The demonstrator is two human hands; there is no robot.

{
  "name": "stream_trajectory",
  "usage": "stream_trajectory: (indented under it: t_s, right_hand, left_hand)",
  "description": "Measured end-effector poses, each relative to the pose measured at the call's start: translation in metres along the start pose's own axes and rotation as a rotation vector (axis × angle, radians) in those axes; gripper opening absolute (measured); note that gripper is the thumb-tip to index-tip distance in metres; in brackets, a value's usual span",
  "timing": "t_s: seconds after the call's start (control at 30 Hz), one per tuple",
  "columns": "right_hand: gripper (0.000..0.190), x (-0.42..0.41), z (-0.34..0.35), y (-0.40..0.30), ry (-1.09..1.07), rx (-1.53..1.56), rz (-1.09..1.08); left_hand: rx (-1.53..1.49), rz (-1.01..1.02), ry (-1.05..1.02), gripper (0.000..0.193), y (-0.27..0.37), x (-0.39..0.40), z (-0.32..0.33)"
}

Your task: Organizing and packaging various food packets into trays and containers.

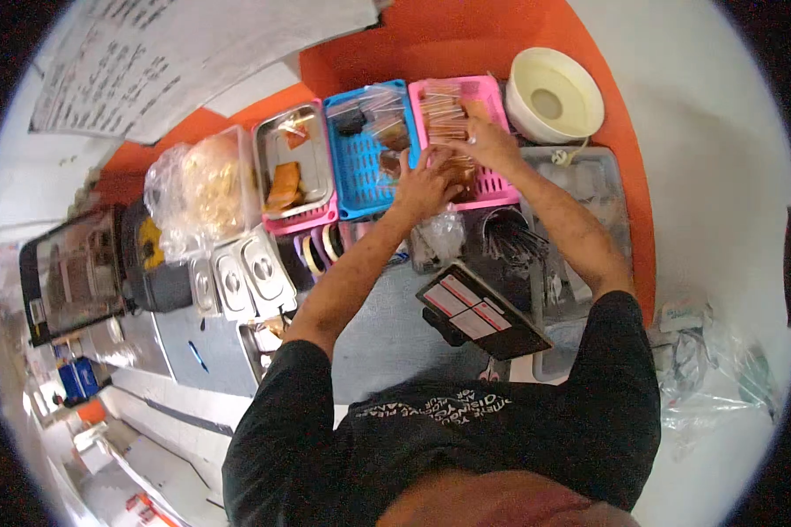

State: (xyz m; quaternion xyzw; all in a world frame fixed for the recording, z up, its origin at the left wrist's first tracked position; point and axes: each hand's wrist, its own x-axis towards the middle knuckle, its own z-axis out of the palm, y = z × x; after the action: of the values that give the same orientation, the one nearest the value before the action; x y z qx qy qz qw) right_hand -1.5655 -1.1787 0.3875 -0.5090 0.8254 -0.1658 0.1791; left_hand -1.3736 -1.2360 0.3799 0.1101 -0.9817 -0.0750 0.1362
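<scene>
Both hands reach to the pink plastic basket (504, 192), which holds rows of small clear packets of brown sauce (443, 109). My left hand (428, 181) lies over the basket's near left part, touching the packets there, fingers bent; whether it grips one is hidden. My right hand (491, 141) is in the basket's middle, thumb and fingers spread around the packets. Left of it stands a blue plastic basket (359, 168) with more clear packets, some dark, some brown. A steel tray (283, 148) with brown packets rests on another pink basket further left.
A white bowl-shaped container (554, 95) stands at the back right, above a translucent lidded bin (600, 191). Nearer are a tilted tablet-like device (484, 316), a cup of black-wrapped items (517, 237), lidded steel containers (263, 270), tape rolls (323, 247) and a bagged plastic tub (217, 188).
</scene>
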Motion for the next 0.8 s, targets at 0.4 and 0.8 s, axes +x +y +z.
stream_trajectory:
  t_s: [0.4,0.8]
  right_hand:
    - [0.04,-0.142,-0.124,-0.129,-0.031,0.691,0.004]
    - [0.017,-0.091,0.017,-0.165,-0.029,0.258,-0.225]
  left_hand:
    - [-0.365,-0.44,0.412,0.033,0.056,-0.167,-0.108]
    - [-0.257,-0.892,0.333,0.025,0.105,-0.497,-0.179]
